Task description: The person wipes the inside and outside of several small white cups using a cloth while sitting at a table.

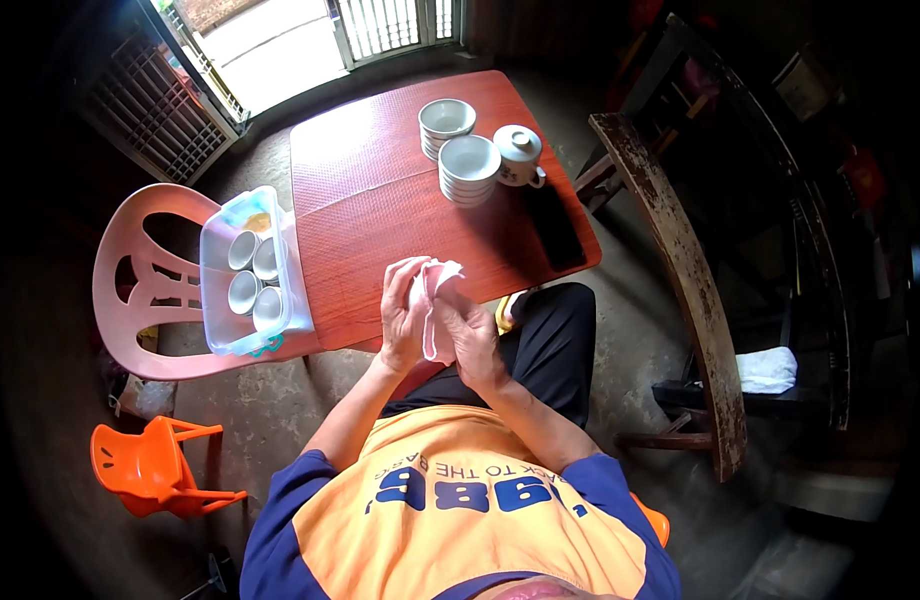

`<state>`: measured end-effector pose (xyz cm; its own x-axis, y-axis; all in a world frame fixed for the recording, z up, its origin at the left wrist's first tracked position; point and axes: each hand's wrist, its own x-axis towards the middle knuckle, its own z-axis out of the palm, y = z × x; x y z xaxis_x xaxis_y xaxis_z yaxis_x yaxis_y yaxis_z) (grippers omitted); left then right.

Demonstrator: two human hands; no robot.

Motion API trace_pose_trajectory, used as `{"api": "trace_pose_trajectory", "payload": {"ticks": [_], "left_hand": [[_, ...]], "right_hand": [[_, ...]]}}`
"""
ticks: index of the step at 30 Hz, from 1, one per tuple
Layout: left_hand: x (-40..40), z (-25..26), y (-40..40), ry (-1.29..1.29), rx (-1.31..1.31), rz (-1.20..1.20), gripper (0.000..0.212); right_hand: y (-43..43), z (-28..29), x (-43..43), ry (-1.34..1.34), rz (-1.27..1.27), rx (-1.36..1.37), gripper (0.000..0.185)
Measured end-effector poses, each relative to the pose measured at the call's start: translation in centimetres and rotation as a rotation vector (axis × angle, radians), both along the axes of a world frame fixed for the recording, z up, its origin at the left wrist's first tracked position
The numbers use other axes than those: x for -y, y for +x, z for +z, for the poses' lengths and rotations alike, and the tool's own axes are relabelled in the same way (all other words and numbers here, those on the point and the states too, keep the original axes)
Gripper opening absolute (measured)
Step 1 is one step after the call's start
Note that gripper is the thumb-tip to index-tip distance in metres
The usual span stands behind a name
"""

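Both my hands hold a pink cloth (436, 300) in front of me, over the near edge of the red-brown table (377, 232). My left hand (404, 311) grips the cloth from one side with its fingers raised. From the other side, my right hand (471, 334) closes on it; whether anything is inside the folds cannot be seen. Towards the table's far right stand two stacks of white bowls (470, 169), beside a lidded white teapot (518, 154). A dark flat object (554, 229) lies near the right edge. Several white cups (244, 292) are in a clear plastic bin (212, 300) at the left.
The bin rests on a pink plastic chair (122, 330) against the table's left side. A small orange chair (141, 465) stands on the floor at lower left. At right are a worn wooden bench (677, 270) and a folded white towel (767, 370).
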<state>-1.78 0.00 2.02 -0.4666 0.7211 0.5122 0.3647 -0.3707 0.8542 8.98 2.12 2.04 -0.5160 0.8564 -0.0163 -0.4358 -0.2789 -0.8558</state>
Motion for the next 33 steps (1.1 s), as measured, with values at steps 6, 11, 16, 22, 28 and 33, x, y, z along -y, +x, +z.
{"api": "trace_pose_trajectory", "payload": {"ticks": [6,11,16,22,28,33], "left_hand": [[0.3,1.6,-2.8,-0.303,1.404,-0.597,0.055],[-0.5,1.2,-1.9,-0.524,1.450,-0.487,0.030],[-0.5,-1.5,0.3,-0.069,0.331,-0.092,0.039],[-1.3,0.6,-2.2,-0.486,1.256,-0.466,0.028],[-1.1,-0.4,-0.6,-0.367,0.988,-0.300,0.028],[-0.5,-1.0,-0.7,-0.015,-0.037,-0.102,0.052]], "right_hand": [[2.1,1.2,-1.4,1.321,0.034,0.368,0.034],[2.5,-1.1,-1.4,1.417,-0.084,0.495,0.031],[0.7,-0.9,0.7,0.215,-0.098,0.372,0.032],[2.0,-1.6,0.5,1.088,-0.109,0.457,0.022],[2.5,-3.1,0.1,0.840,-0.029,0.484,0.021],[1.1,-0.8,-0.8,-0.033,-0.071,-0.006,0.018]]}}
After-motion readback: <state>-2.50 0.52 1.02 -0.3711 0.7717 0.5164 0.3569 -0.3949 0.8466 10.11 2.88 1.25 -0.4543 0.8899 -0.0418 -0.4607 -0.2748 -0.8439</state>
